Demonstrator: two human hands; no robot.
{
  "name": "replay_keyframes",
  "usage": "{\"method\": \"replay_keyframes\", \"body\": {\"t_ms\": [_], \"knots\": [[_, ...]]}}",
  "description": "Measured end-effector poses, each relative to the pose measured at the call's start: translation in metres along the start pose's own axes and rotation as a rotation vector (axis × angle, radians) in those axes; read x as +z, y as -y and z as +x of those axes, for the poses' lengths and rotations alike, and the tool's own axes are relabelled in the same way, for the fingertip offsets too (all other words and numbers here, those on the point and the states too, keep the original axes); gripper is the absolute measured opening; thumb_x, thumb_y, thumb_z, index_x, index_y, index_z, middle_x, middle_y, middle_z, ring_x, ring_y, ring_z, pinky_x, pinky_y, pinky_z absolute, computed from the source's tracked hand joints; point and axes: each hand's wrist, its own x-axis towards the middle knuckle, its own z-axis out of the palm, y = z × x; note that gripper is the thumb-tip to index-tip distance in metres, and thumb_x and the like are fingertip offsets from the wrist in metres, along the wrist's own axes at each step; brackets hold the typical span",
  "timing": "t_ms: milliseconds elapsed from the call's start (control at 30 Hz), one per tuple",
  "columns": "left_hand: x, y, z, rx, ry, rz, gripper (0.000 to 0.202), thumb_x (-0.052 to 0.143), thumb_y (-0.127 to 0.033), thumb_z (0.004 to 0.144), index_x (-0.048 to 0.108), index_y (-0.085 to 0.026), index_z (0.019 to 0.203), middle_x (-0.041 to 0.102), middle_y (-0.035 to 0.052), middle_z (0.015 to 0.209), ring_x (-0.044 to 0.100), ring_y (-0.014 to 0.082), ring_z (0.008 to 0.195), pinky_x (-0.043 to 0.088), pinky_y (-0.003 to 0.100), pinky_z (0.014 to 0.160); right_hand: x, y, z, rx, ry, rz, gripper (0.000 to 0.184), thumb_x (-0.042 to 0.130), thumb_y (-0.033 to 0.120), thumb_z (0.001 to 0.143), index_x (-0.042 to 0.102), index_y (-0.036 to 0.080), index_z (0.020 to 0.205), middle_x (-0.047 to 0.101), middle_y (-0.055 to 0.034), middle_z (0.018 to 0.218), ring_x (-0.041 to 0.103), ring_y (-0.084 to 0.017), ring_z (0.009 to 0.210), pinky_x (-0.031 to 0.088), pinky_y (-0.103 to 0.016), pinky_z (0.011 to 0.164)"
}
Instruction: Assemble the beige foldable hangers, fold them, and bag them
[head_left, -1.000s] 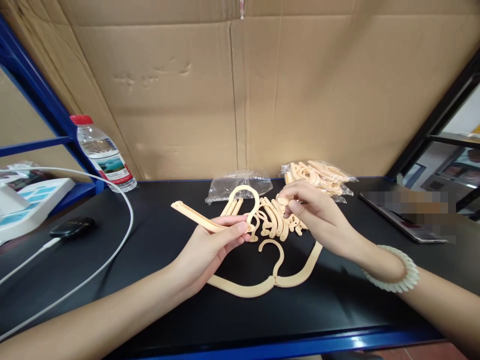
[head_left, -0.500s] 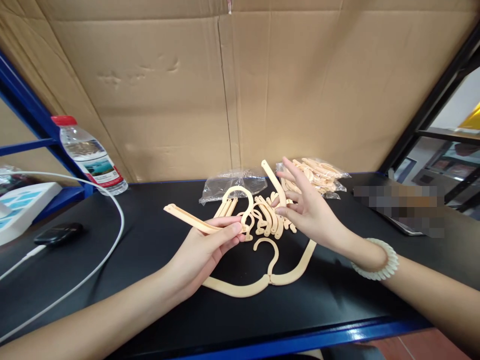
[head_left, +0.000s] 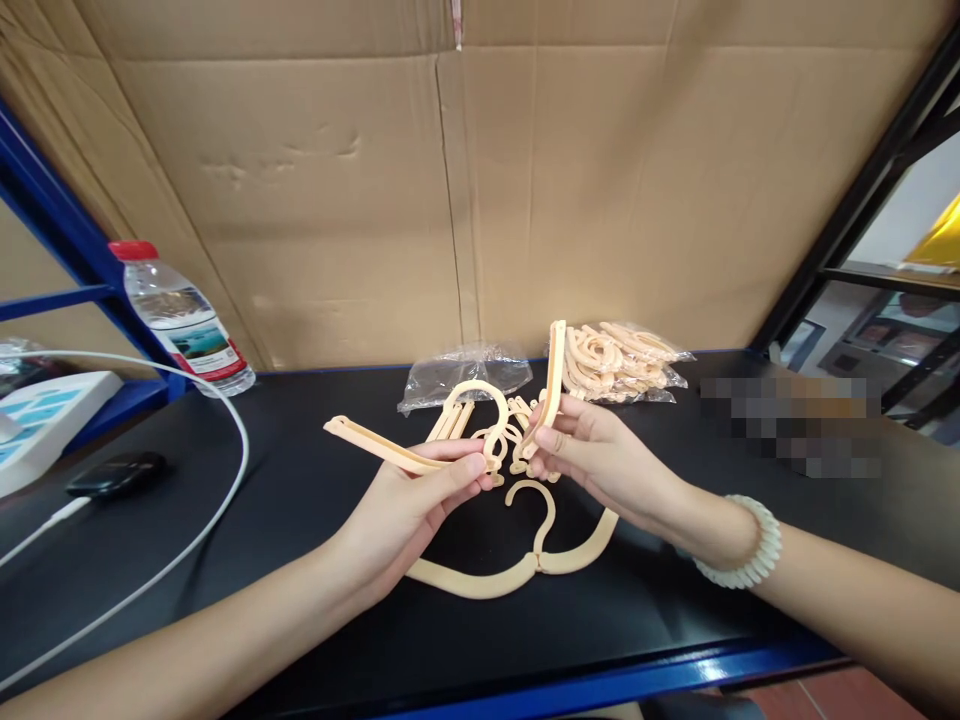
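Note:
My left hand (head_left: 431,490) pinches a cream plastic hanger hook (head_left: 499,402) joined to one hanger arm (head_left: 379,443), which points out to the left. In my right hand (head_left: 592,445) is a separate hanger arm (head_left: 553,385), held nearly upright with its grooved side showing. A small gap lies between this arm and the hook. Below both hands a joined hanger (head_left: 487,582) with its hook rests on the black table. Behind the hands lie several loose hanger pieces (head_left: 454,418), partly hidden by my fingers.
Bagged hanger pieces (head_left: 626,355) and a crumpled clear bag (head_left: 465,375) lie along the back by the cardboard wall (head_left: 337,200). At the left are a water bottle (head_left: 184,320), a black device (head_left: 116,473), a white cable (head_left: 244,440) and a power strip (head_left: 56,420).
My right hand has come down and turned the loose hanger arm, so its grooved side now shows and it stands steeper, nearer the hook. My left hand has barely moved.

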Motion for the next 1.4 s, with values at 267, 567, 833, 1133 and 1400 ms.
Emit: {"method": "replay_keyframes", "body": {"t_ms": [267, 567, 833, 1133, 1400], "knots": [[0.000, 0.001, -0.003, 0.003, 0.121, 0.080, 0.009, 0.080, -0.020, 0.072, 0.078, -0.015, 0.079, 0.072, 0.0032, 0.074, 0.063, 0.0090, 0.068, 0.054, 0.016, 0.069, 0.011, 0.000, -0.012, 0.072, 0.104, 0.071, 0.024, 0.075, 0.022, 0.078, 0.061, 0.018, 0.097, 0.070, -0.0004, 0.081, 0.071, -0.013, 0.077, 0.059, -0.030, 0.079], [-0.002, -0.005, -0.002, -0.014, 0.236, 0.085, 0.006, 0.078, -0.018, 0.073, 0.079, -0.015, 0.078, 0.073, 0.0050, 0.074, 0.064, 0.0096, 0.066, 0.052, 0.015, 0.065, 0.012, 0.004, -0.013, 0.093, 0.127, 0.050, 0.022, 0.075, 0.023, 0.078, 0.063, 0.018, 0.095, 0.072, -0.0020, 0.084, 0.072, -0.015, 0.080, 0.060, -0.026, 0.072], [-0.005, -0.008, -0.002, -0.052, 0.282, 0.091, 0.008, 0.080, -0.020, 0.070, 0.079, -0.015, 0.076, 0.072, 0.0055, 0.072, 0.063, 0.0100, 0.064, 0.051, 0.016, 0.063, 0.016, 0.007, -0.018, 0.117, 0.139, 0.061, 0.022, 0.075, 0.025, 0.078, 0.061, 0.018, 0.094, 0.073, -0.0032, 0.086, 0.073, -0.017, 0.082, 0.061, -0.030, 0.073], [-0.006, -0.009, -0.002, -0.040, 0.348, 0.149, 0.010, 0.080, -0.024, 0.070, 0.079, -0.015, 0.073, 0.070, 0.0057, 0.069, 0.061, 0.0100, 0.060, 0.051, 0.017, 0.061, 0.018, 0.004, -0.019, 0.103, 0.145, 0.082, 0.021, 0.075, 0.024, 0.079, 0.061, 0.017, 0.092, 0.073, -0.0025, 0.084, 0.073, -0.017, 0.080, 0.062, -0.030, 0.072], [-0.004, -0.011, -0.002, -0.031, 0.337, 0.163, 0.010, 0.084, -0.023, 0.066, 0.080, -0.016, 0.072, 0.068, 0.0046, 0.074, 0.065, 0.0113, 0.060, 0.054, 0.019, 0.060, 0.020, 0.006, -0.020, 0.042, 0.169, 0.032, 0.014, 0.074, 0.021, 0.079, 0.063, 0.018, 0.086, 0.074, -0.0010, 0.080, 0.072, -0.013, 0.070, 0.061, -0.026, 0.066]]}}
